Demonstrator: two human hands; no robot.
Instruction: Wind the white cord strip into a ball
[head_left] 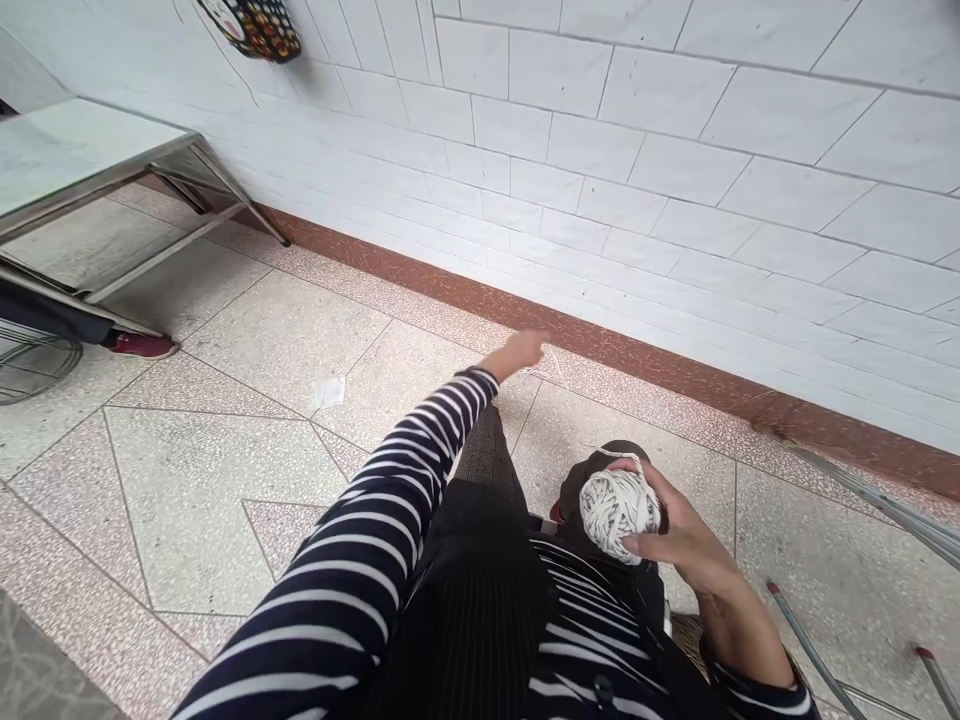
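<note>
My right hand (686,535) is wrapped round a ball of white yarn (619,512), thumb across its front and fingers behind it. A loose strand of the yarn loops over the top of the ball. The ball is held above my dark-clad knee, close to my body on the right. My left hand (523,350) is stretched out forward, low over the floor near the foot of the wall. It is smeared by motion, with what looks like a finger pointing right. Faint whitish streaks show beside it, but I cannot tell whether it holds any yarn.
A white-tiled wall (660,220) with a reddish-brown skirting (600,340) runs across ahead. On the left stands a metal-framed table (82,150), with another person's red shoe (146,345) beneath. A white scrap (328,393) lies on the floor. Metal legs (814,640) stand at right.
</note>
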